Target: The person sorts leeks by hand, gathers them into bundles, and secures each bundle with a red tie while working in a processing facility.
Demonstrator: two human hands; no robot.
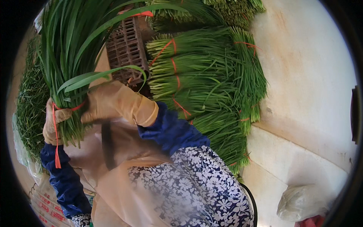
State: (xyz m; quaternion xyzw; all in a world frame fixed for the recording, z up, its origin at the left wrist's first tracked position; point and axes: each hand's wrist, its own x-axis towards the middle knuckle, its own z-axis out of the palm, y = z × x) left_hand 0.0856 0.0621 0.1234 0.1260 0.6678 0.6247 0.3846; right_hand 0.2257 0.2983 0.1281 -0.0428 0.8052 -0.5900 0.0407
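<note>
A large bunch of garlic chives point(72, 45) stands upright at the left, its cut stem ends pointing down. My left hand point(53, 123), in a tan glove, is closed around its lower stems. A red tie point(57, 151) wraps the bunch there, and one long end dangles over the glove. Also gloved, my right hand point(117, 100) grips the right side of the bunch just above the tie. Motion blurs it slightly, and leaves partly hide its fingertips. A few loose leaves point(98, 77) curve out across the right hand.
Tied bunches of garlic chives point(196, 72) lie stacked in the middle, beside a pale wall point(302, 68). Behind my right hand stands a brown plastic crate point(126, 45). Loose greens point(28, 102) heap at the far left. A clear plastic bag point(300, 204) sits lower right.
</note>
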